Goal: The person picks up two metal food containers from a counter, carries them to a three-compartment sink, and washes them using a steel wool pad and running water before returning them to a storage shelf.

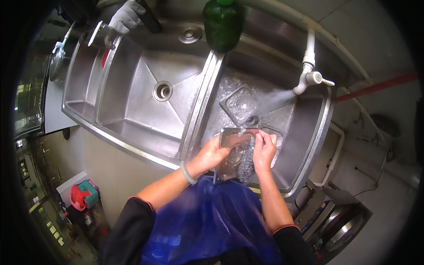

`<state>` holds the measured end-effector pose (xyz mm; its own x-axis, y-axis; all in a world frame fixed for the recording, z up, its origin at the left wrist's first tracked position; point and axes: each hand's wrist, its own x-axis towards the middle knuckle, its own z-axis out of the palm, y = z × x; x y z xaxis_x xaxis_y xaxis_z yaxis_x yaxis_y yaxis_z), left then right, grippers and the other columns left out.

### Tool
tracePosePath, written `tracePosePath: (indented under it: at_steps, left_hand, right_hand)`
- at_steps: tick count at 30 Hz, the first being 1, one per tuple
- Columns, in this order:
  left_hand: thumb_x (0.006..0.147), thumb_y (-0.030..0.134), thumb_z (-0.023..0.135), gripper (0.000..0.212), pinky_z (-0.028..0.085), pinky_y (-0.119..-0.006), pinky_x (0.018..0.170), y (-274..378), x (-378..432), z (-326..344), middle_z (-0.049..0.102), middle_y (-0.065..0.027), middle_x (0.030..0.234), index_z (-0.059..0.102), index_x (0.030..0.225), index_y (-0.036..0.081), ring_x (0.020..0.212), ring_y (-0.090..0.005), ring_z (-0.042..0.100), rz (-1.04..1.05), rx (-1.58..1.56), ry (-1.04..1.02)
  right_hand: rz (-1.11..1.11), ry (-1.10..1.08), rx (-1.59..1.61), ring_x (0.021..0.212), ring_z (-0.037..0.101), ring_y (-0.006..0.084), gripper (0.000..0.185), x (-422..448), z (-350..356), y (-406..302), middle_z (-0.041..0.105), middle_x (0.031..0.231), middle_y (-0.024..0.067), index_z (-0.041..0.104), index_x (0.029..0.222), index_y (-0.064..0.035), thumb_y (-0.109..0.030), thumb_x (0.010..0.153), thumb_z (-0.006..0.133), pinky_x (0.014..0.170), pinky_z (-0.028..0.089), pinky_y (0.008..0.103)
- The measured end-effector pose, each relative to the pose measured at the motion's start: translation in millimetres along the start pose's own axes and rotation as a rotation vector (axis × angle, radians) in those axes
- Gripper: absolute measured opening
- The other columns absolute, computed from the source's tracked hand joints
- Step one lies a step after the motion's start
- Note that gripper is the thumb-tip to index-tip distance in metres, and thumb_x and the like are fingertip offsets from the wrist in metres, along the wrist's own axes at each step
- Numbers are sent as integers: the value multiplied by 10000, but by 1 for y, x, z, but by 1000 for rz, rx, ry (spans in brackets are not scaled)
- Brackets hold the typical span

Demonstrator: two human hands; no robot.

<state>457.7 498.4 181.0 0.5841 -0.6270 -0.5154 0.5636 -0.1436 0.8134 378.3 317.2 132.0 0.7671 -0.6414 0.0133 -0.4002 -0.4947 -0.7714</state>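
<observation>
My left hand [213,154] grips the left edge of a clear plastic food-pan lid [232,140], thumb on top. My right hand [266,150] pinches its far right corner with bent fingers. The lid is tilted over the front of the right sink basin. A grey, rough-textured patch [246,167] shows at its right side; whether it is a scourer or froth I cannot tell. Beyond the hands, a second clear lid [237,104] lies in the basin under running water. Another clear piece [273,134] lies partly hidden behind my right hand.
A white tap [306,82] sprays water leftward into the right basin [298,132]. A green plastic bottle [223,26] stands at the back by the divider [202,99]. Left are the middle basin [149,119] with its drain [163,91] and a grey glove [126,18].
</observation>
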Motion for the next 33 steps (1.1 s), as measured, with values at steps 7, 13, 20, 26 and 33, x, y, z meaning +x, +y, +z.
tracePosePath:
  at_steps: [7, 13, 20, 26, 33]
  left_hand:
    - [857, -76, 504, 426, 490, -296, 918, -4, 1, 1, 623, -76, 1179, 519, 1278, -16, 1044, -137, 595, -88, -293, 20]
    - [845, -89, 495, 455, 514, -302, 900, 11, -1, 9, 626, -88, 1175, 502, 1292, -8, 1037, -155, 614, -128, -411, 16]
    - [855, -79, 457, 469, 491, -301, 922, -13, -6, -1, 614, -94, 1209, 508, 1316, -6, 1050, -157, 609, -55, -345, 23]
    - [845, -85, 479, 486, 474, -307, 958, -18, -9, -1, 613, -87, 1215, 494, 1324, -3, 1096, -160, 590, -57, -368, 59]
    - [846, -79, 498, 497, 472, -318, 967, -17, -5, 0, 607, -93, 1236, 483, 1337, -4, 1104, -165, 586, -27, -348, 58]
  right_hand:
    - [352, 159, -46, 927, 577, 217, 248, 20, -17, 31, 565, 1061, 119, 617, 1186, -27, -104, 950, 602, 833, 490, 327]
    - [-58, -153, -90, 973, 567, 343, 235, 11, -13, 3, 539, 1052, 178, 621, 1081, -6, -159, 906, 656, 864, 474, 430]
    - [-172, -198, -126, 794, 593, 364, 39, -3, 11, -23, 561, 884, 155, 615, 917, -32, -58, 888, 622, 684, 492, 437]
    - [-279, -232, -41, 720, 594, 352, 49, -10, 13, -42, 568, 831, 145, 646, 867, -38, -72, 843, 673, 649, 497, 421]
    - [-280, -251, 6, 707, 601, 348, 34, -12, 9, -43, 554, 809, 129, 628, 826, -55, -73, 834, 655, 628, 504, 437]
